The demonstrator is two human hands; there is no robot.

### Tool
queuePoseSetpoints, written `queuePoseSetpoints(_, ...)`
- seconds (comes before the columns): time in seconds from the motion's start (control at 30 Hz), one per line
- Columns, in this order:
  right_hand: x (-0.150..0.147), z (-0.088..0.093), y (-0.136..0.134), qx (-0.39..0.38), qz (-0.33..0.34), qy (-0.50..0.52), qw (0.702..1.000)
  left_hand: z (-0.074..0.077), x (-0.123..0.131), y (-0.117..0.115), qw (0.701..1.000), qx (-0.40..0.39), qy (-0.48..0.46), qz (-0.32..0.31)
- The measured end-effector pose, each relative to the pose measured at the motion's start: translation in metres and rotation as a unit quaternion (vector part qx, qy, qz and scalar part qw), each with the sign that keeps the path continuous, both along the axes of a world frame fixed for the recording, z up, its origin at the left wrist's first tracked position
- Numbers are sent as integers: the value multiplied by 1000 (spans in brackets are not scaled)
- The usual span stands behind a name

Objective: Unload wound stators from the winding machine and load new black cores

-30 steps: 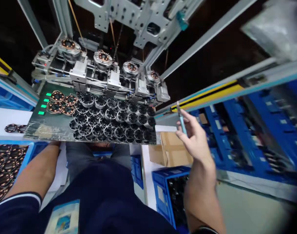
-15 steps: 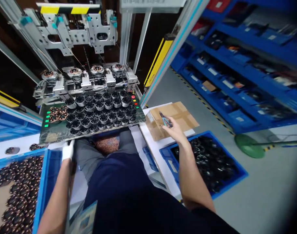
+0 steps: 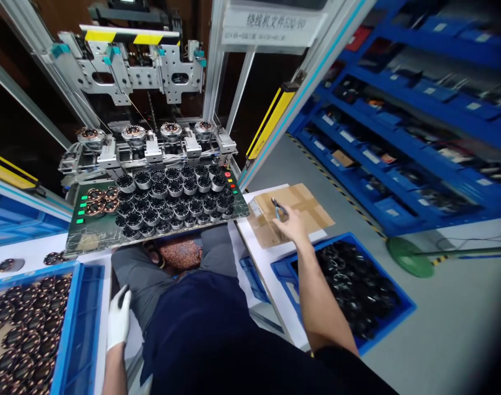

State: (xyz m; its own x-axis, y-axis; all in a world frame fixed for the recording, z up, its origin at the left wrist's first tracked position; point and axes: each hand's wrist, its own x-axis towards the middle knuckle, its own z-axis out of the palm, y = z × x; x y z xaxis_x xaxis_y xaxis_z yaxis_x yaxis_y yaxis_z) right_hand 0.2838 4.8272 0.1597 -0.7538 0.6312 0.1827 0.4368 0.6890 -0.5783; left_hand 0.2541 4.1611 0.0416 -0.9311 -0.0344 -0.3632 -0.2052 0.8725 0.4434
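Note:
My right hand [image 3: 292, 224] is bare and closed around a pair of small pliers [image 3: 278, 207] with teal handles, just above a flat cardboard sheet [image 3: 312, 200]. My left hand [image 3: 119, 318], in a white glove, hangs beside my left thigh, fingers loosely extended and holding nothing. In front of me, rows of black-topped metal stator cores [image 3: 174, 189] cover most of a dark green worktop [image 3: 88, 241]. A small group of copper-wound stators [image 3: 101, 202] sits at its left end.
Behind the worktop is a winding machine [image 3: 129, 71] with several stators on its holders. A blue crate [image 3: 86, 307] of copper-wound stators stands left; another blue crate [image 3: 382, 334] with black parts stands right. Blue shelving [image 3: 398, 120] and a green round base [image 3: 410, 258] lie further right.
My left hand has dropped from the worktop's front edge down beside my thigh. My right hand still holds the pliers over the cardboard, turned slightly. The view has tilted up a little.

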Motion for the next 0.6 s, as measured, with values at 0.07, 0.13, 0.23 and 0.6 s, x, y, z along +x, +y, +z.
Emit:
queuePoseSetpoints(0.07,0,0,7,18,-6,-7,1000,1,-13,-9,1000,8,-19,-6)
queuePoseSetpoints(0.13,-1,-1,13,28,0,-7,1000,4,-26,-14,999,5,-38,-9)
queuePoseSetpoints(0.23,-5,-8,22,33,4,-2,999,10,-44,-10,998,-14,-57,-11)
queuePoseSetpoints(0.6,-10,-44,32,56,-13,11,998,53,-74,40,997,-10,-76,-21)
